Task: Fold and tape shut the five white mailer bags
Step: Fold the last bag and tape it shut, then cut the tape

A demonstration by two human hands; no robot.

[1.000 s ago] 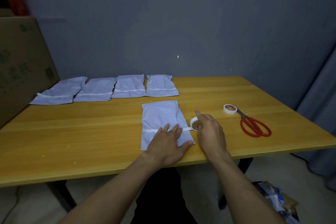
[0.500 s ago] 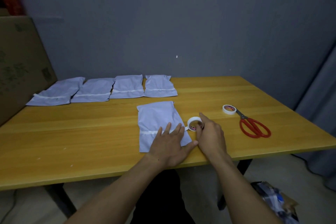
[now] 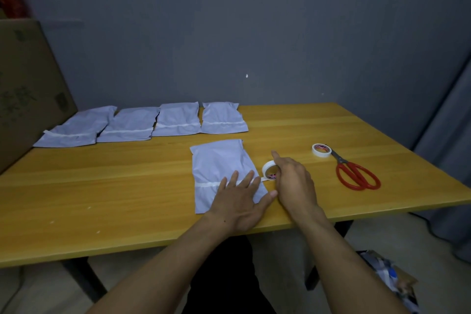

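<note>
Fingers (image 3: pixel 249 178) of your left hand (image 3: pixel 239 202) lie straight and spread, pressing flat on the near bag (image 3: pixel 219 160) across its strip of white tape. Your right hand (image 3: pixel 294 183) holds the roll (image 3: pixel 270 170) just beside the bag's right edge. Its index finger points forward and the other fingers curl at the roll; the thumb is hidden. A short tail of tape joins roll to bag.

Around you, a yellow wooden table (image 3: pixel 127 186) carries everything. A brown box (image 3: pixel 30 84) stands at the far left. Four bags (image 3: pixel 175 120) lie in a row along the far edge, each folded with a tape strip across it. The near bag lies front and middle, under your left hand. Red scissors (image 3: pixel 356 173) lie well to the right, with a spare roll (image 3: pixel 321 150) at their tip.

By my judgement you are taping the fifth and last bag, and the strip is laid but not yet cut from the roll. The next move calls for severing the tape at the bag's right edge, by tearing or with the scissors, your left hand pinning the fold.

Both rolls show red label print, too small to read. The box bears faint dark marks, also unreadable.
</note>
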